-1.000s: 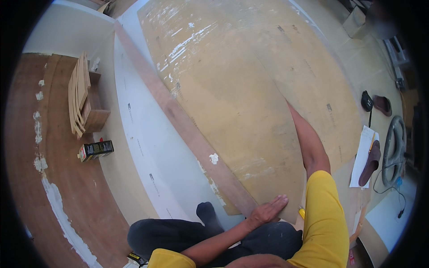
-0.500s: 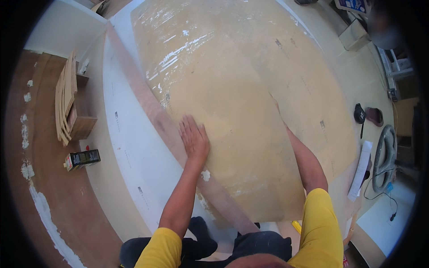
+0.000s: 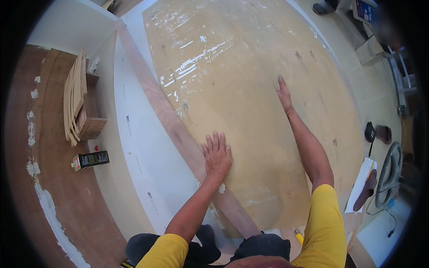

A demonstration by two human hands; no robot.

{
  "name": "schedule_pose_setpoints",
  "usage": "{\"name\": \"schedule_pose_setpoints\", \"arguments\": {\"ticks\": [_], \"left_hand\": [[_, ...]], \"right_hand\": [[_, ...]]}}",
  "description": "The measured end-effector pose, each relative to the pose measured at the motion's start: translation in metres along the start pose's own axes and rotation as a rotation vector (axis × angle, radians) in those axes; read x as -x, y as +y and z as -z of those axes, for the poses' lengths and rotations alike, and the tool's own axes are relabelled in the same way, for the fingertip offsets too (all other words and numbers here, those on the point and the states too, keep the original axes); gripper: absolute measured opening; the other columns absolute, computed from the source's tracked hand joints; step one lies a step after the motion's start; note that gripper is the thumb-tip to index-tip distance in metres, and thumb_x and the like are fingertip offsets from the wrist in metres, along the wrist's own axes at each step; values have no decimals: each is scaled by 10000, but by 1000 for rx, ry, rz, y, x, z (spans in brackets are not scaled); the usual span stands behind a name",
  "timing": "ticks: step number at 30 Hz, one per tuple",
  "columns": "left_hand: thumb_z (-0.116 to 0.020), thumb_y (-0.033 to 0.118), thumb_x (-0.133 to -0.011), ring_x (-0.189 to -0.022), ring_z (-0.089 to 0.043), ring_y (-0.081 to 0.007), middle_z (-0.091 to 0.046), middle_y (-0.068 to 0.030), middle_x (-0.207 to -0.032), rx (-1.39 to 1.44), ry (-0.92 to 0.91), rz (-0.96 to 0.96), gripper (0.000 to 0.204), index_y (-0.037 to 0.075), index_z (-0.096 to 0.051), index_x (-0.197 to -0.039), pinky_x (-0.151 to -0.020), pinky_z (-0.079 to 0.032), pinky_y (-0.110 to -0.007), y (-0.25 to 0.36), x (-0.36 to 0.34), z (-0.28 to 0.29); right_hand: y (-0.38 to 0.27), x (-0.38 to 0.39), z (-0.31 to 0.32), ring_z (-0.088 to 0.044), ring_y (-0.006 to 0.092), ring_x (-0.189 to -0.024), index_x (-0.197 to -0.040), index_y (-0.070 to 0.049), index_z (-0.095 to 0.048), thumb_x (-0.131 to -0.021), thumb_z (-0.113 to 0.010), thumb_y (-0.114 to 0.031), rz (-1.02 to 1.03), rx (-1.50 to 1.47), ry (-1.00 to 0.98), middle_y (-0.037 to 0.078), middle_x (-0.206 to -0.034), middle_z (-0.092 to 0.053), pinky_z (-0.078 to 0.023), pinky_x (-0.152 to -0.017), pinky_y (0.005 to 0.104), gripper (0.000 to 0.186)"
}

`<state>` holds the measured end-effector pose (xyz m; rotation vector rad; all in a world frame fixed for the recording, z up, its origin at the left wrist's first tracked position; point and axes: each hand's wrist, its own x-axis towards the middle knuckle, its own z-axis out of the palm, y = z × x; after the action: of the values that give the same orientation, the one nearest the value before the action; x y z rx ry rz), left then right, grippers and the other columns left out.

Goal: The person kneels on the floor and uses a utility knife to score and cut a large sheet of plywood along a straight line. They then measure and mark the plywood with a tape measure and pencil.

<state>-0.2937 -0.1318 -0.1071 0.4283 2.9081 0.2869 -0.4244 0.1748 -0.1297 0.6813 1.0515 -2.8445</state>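
My left hand [image 3: 218, 161] lies flat with fingers spread on a large tan, translucent-looking sheet [image 3: 254, 178], close to its left edge. A long pinkish-brown wooden strip [image 3: 163, 114] runs diagonally along that edge, right beside this hand. Farther out to the right, my right hand [image 3: 284, 96] is turned on its side against the tan surface. One finger of it stretches forward and the thumb side shows; its other fingers are partly hidden. Neither hand visibly holds anything. White flakes and streaks mark the sheet, and a white printed sheet [image 3: 136, 147] lies under its left side.
At left are wooden slats [image 3: 75, 100] on a small wooden box [image 3: 93, 127] and a dark metal can [image 3: 91, 159]. To the right lie a tape measure [image 3: 370, 132], slippers [image 3: 383, 135] and white paper [image 3: 359, 185]. A yellow-handled tool [image 3: 299, 236] is near my knees. Someone's foot [image 3: 322, 8] shows at far right.
My right hand, hidden beneath the sheet before, has come into sight on top of it. My left hand still presses flat by the strip; the whole view has shifted slightly.
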Motion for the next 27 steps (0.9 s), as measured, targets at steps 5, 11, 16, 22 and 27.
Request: {"name": "schedule_pose_setpoints", "arguments": {"ticks": [5, 11, 16, 22, 27], "left_hand": [[-430, 315, -1018, -1475, -205, -423, -265, -170, -1598, -2, 17, 22, 564, 78, -346, -1523, -1186, -144, -603, 2, 0, -5], [-437, 312, -1014, -1476, -207, -419, -272, -172, -1595, -32, 34, 19, 564, 70, -355, -1517, -1185, -144, -605, 2, 0, -5], [-437, 312, -1013, -1473, -217, -419, -288, -176, -1587, -41, 29, 23, 561, 66, -366, -1512, -1180, -157, -609, 4, -2, -2], [-434, 313, -1016, -1477, -215, -411, -286, -168, -1590, -83, 88, 3, 555, 70, -370, -1511, -1180, -160, -607, 4, 0, -7], [-434, 313, -1017, -1475, -221, -410, -293, -167, -1589, -46, 70, 10, 551, 69, -374, -1508, -1180, -159, -607, 3, 1, -10]], "right_hand": [[20, -13, 22, -579, 246, -1204, -1454, 37, -400, -1047, -440, -384, 273, 276, 54, 178, -1384, -556, -427, -1058, 333, 587], [28, -17, 34, -590, 272, -1184, -1433, 41, -418, -1034, -436, -417, 275, 210, 64, 186, -1355, -574, -439, -1044, 355, 608], [28, -14, 26, -599, 294, -1166, -1416, 44, -433, -1023, -432, -445, 231, 109, 10, 192, -1331, -589, -449, -1032, 373, 628], [27, 7, 11, -655, 237, -1006, -1317, -30, -544, -999, -526, -389, 291, 313, 61, 150, -1156, -663, -514, -906, 355, 479], [19, 16, 5, -644, 191, -987, -1265, -30, -557, -984, -582, -217, 201, 225, 1, 123, -1135, -653, -527, -873, 322, 339]]}}
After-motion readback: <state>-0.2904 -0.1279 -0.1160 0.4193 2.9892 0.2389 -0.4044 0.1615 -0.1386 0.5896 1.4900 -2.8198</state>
